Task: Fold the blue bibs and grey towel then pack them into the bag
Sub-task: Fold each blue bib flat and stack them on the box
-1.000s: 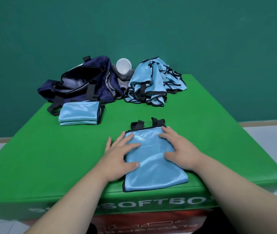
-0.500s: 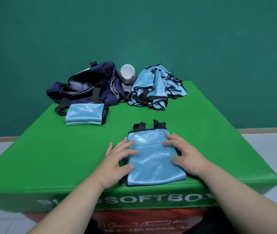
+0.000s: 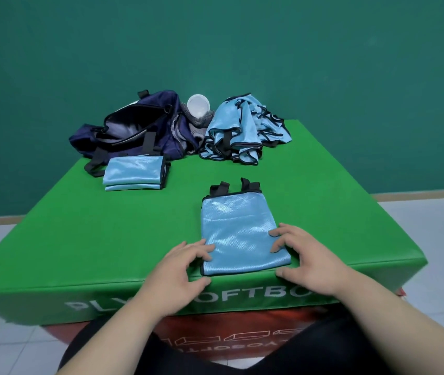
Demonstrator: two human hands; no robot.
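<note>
A folded blue bib [image 3: 237,234] with black straps at its far end lies flat at the near edge of the green soft box [image 3: 93,234]. My left hand [image 3: 183,266] sits at its near left corner, bent fingertips touching the bib's left edge and thumb on the box rim. My right hand [image 3: 307,255] is at the near right corner, fingertips on the bib's right edge and thumb by the rim. Two folded bibs [image 3: 134,173] are stacked in front of the open navy bag [image 3: 134,133]. A pile of unfolded bibs [image 3: 239,136] lies at the back, with the grey towel [image 3: 199,123] beside it.
A white cup [image 3: 198,105] rests on the grey towel between the bag and the pile. The bag's black strap [image 3: 93,166] trails beside the folded stack. A green wall stands behind the box, with tiled floor on both sides.
Both hands slid back along the bib from its middle to its near corners. The view has also tilted, so the box sits lower in frame.
</note>
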